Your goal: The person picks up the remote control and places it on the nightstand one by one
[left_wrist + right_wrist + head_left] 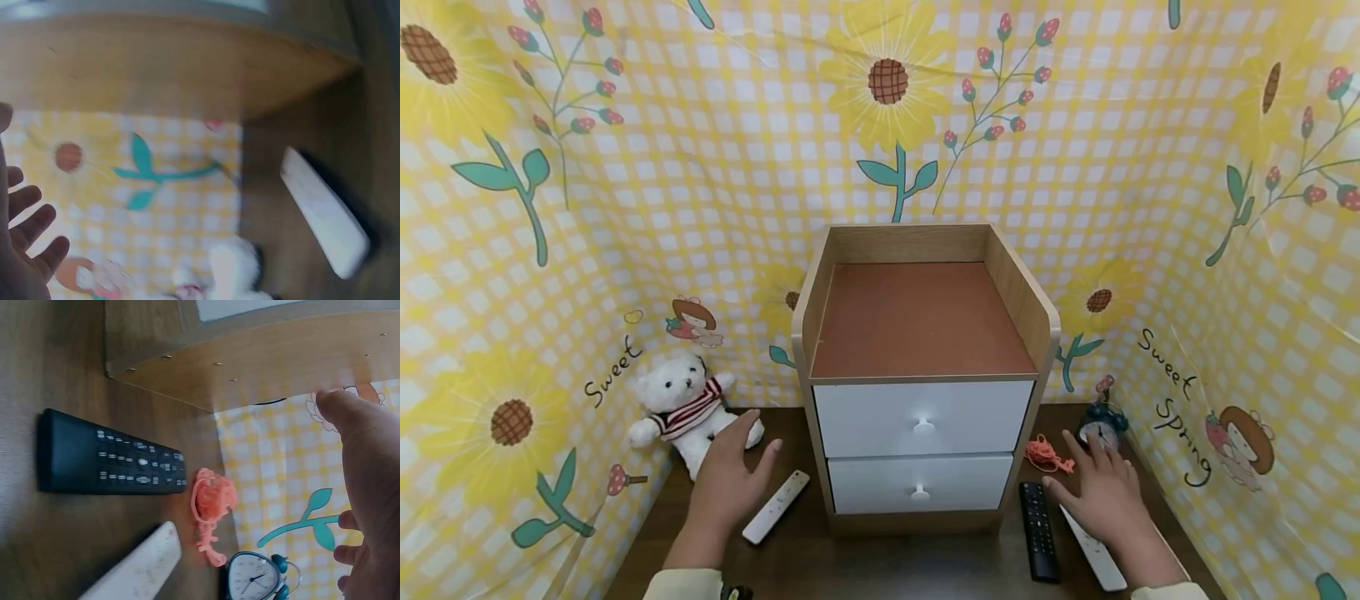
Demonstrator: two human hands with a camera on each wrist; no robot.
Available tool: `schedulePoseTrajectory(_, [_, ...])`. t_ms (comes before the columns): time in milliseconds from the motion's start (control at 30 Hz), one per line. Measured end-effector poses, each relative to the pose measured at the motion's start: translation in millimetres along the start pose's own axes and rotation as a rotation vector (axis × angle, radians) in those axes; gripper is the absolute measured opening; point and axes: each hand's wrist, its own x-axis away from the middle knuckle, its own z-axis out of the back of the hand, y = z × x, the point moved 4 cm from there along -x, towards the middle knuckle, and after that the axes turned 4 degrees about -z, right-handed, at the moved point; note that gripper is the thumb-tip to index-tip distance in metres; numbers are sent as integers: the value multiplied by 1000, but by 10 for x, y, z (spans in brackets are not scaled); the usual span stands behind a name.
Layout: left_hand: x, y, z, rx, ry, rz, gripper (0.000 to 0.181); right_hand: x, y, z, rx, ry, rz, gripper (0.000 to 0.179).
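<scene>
Plainly, we have our broadest run of dark tabletop [917, 562] in front of the little cabinet [922, 433], with narrower strips along its two sides. Patterned cloth [737, 192] bounds both strips at their outer edges. A raised rim goes around three sides of the cabinet's top, and its two white drawers sit flush.

Our left hand [730, 475] hovers in front of the white bear [688, 412], fingers apart, holding nothing. Our right hand [1101, 492] is near the blue alarm clock [252, 576], thumb and fingers apart, also holding nothing.

The bear leans against the cloth in a striped red-and-white top. The left white remote [777, 507] lies slanted between it and the cabinet. At right, the black remote [1038, 533], rowed with small buttons, lies beside the right white remote [1093, 552]; coral cord [1047, 454] is bunched just beyond.
</scene>
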Motion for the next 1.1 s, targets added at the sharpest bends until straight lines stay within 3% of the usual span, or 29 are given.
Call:
schedulePoseTrajectory(167, [-143,312,194,158,157,-46,57,102,24,-62,-59,-53,-66,104])
schedulePoseTrajectory(300, [-305,563,357,294,214,-60,53,168,75,-113,-111,-57,-130,108])
schedulePoseTrajectory(467, [-458,834,490,488,191,-39,52,371,192,-292,-193,-88,-237,108])
schedulePoseTrajectory(667, [-631,1070,557,642,137,-34,53,655,273,-575,-224,-127,-384,102])
schedulePoseTrajectory(900, [-790,1241,646,828,94,13,55,814,205,-741,-244,-52,-381,91])
schedulePoseTrajectory(1100, [-869,1360,697,925,119,50,54,939,187,-853,-285,-39,-442,91])
